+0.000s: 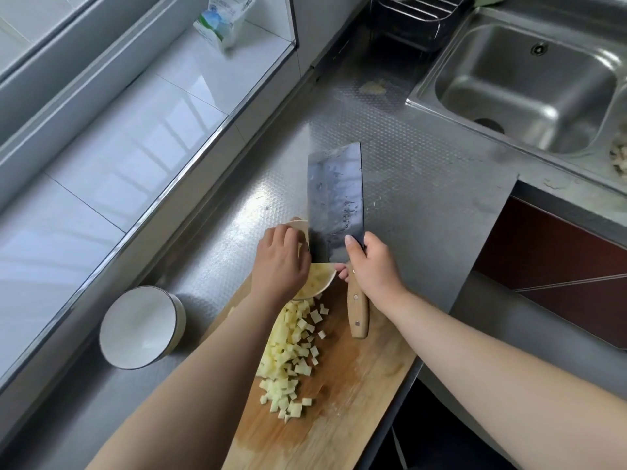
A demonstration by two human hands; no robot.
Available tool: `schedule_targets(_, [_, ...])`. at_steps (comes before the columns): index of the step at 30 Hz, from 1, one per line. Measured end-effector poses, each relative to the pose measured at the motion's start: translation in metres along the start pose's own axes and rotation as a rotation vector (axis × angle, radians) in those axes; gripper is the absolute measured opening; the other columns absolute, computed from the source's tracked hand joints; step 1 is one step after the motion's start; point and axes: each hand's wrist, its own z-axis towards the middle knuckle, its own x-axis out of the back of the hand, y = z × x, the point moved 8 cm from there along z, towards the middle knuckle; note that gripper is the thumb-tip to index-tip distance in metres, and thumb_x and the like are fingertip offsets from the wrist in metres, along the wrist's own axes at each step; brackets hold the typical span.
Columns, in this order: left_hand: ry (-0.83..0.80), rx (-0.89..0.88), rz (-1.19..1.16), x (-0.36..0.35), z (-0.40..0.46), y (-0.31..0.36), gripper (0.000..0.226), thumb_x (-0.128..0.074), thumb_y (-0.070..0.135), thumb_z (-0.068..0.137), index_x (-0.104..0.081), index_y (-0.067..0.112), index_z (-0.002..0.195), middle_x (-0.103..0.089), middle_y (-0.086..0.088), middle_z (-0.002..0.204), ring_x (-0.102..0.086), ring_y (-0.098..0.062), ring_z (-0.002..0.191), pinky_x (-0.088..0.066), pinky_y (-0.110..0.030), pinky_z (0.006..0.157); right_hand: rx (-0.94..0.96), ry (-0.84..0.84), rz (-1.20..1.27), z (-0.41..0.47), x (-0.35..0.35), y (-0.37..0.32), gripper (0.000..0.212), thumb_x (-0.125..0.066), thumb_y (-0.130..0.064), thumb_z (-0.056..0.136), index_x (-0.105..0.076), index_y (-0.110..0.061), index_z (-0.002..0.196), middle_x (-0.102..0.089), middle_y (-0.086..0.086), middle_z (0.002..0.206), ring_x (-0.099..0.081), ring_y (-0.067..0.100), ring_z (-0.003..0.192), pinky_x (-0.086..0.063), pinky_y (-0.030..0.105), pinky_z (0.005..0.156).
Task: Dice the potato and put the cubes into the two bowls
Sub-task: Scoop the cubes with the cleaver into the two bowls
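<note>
Diced potato cubes [291, 354] heaped mid-frame on the wooden cutting board [356, 385], trailing toward lower centre; a few strays to the right of the heap; more cubes already in the near bowl [320, 283], which sits at the board's upper end, mostly hidden by hand and blade; second bowl [142, 327] stands on the grey surface [424, 212] left of the board, apart from it, nothing in it; left hand [280, 262] cupped over the near bowl's rim, fingers curled downward against the blade side, can't tell if they hold cubes or just guide them; right hand [373, 266] grips the cleaver [336, 205] where the wooden handle meets the blade, thumb flat on the blade face, blade upright over the bowl; sink [529, 86] upper right, carton [224, 20] on the window ledge at top; risks, judged: cubes sliding off the blade miss the rim and scatter on the surface; left fingers next to the edge could get nicked; pressing the rim could tip the bowl; all cubes landing in one bowl, second left unfilled.
</note>
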Motion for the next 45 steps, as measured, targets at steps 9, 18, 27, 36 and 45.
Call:
schedule_targets(9, [0.112,0.163,-0.225,0.018,-0.025,-0.008,0.020,-0.048,0.030,0.091,-0.059,0.013,0.094,-0.055,-0.001,0.103,-0.044,-0.020,0.104,-0.035,-0.027,0.090,-0.033,0.050,0.069,-0.021,0.012,0.009,0.028,-0.047,-0.027,0.102,-0.050,-0.003,0.087,-0.064,0.018,0.073,-0.067,0.017,0.057,-0.054,0.036,0.055])
schedule_targets(18, [0.267,0.549,-0.387,0.016,-0.104,-0.067,0.030,-0.039,0.028,0.097,-0.060,0.011,0.111,-0.052,-0.004,0.123,-0.042,-0.020,0.120,-0.032,-0.036,0.106,-0.189,0.159,0.147,-0.080,0.050,0.084,0.024,-0.044,-0.025,0.102,-0.054,-0.004,0.096,-0.068,0.019,0.076,-0.061,0.011,0.048,-0.052,0.025,0.049])
schedule_targets(27, [-0.253,0.427,-0.213,-0.034,-0.143,-0.059,0.051,-0.031,0.042,0.103,-0.039,0.017,0.146,-0.032,-0.005,0.155,-0.023,-0.022,0.144,-0.017,-0.044,0.119,-0.311,0.029,0.037,-0.132,0.030,0.150,0.036,-0.048,-0.028,0.101,-0.045,0.005,0.089,-0.061,0.021,0.077,-0.067,0.016,0.059,-0.052,0.030,0.054])
schedule_targets(36, [-0.201,0.496,-0.442,-0.034,-0.158,-0.045,0.060,-0.028,0.045,0.096,-0.035,0.015,0.148,-0.023,-0.002,0.159,-0.018,-0.018,0.147,-0.014,-0.040,0.119,-0.403,-0.140,0.050,-0.174,-0.025,0.174,0.027,-0.047,-0.027,0.101,-0.041,-0.008,0.083,-0.055,0.011,0.076,-0.066,0.022,0.061,-0.054,0.038,0.059])
schedule_targets(45, [-0.215,0.548,-0.596,-0.032,-0.173,-0.031,0.044,-0.029,0.025,0.106,-0.031,0.017,0.150,-0.011,0.003,0.162,-0.005,-0.010,0.148,-0.003,-0.025,0.115,-0.447,-0.194,0.103,-0.195,-0.078,0.177,0.024,-0.044,-0.029,0.103,-0.045,-0.012,0.086,-0.065,0.010,0.074,-0.063,0.017,0.054,-0.055,0.039,0.063])
